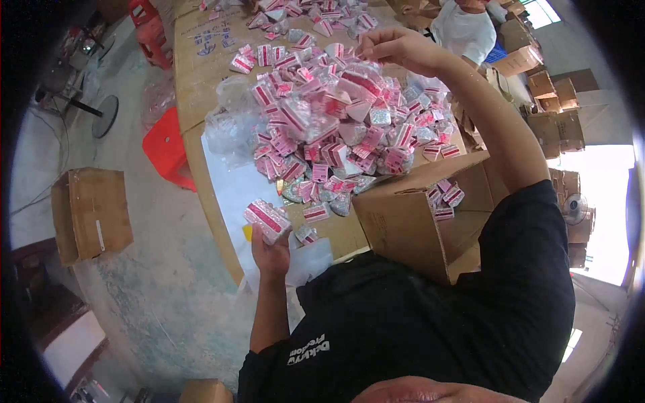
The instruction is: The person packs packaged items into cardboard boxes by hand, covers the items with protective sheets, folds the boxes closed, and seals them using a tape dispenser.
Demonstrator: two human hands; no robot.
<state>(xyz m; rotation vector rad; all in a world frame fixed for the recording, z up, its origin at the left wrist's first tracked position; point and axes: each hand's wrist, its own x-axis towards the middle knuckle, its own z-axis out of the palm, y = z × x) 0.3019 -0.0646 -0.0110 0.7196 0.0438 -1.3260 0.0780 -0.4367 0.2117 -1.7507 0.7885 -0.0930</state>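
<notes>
Left hand [271, 252] raised at the near edge of the surface [201, 87], fingers clamped on a small stack of pink-and-white packets [267, 220]. Right hand [396, 48] stretched out over the far side of a big heap of the same packets [342, 121], fingertips pinched together on something too small to tell. Open cardboard box [416, 221] just right of the heap, a few packets inside.

Left hand [271, 252] raised, gripping; right hand [396, 47] outstretched, pinching.
</notes>
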